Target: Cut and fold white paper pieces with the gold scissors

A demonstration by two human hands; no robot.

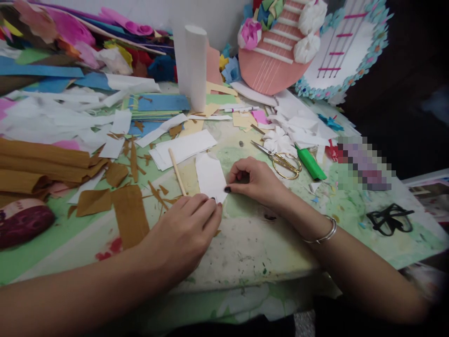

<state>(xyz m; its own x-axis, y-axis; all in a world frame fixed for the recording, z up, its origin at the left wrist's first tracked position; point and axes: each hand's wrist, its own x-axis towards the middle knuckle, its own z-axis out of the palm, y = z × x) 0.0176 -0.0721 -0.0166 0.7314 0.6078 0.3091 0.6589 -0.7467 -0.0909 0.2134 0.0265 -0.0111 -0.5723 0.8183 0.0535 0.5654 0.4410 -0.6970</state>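
Observation:
A small white paper strip lies on the paint-stained table in front of me. My left hand is curled, its fingertips pinching the strip's near corner. My right hand is also closed, pressing the strip's right edge with thumb and fingers; a silver bangle sits on that wrist. A thin wooden stick lies just left of the strip, touching neither hand.
Gold-handled scissors and a green marker lie to the right. Brown paper pieces and folded brown crepe lie left. A white paper tube, coloured scraps and a pink paper guitar stand behind. Black glasses rest at right.

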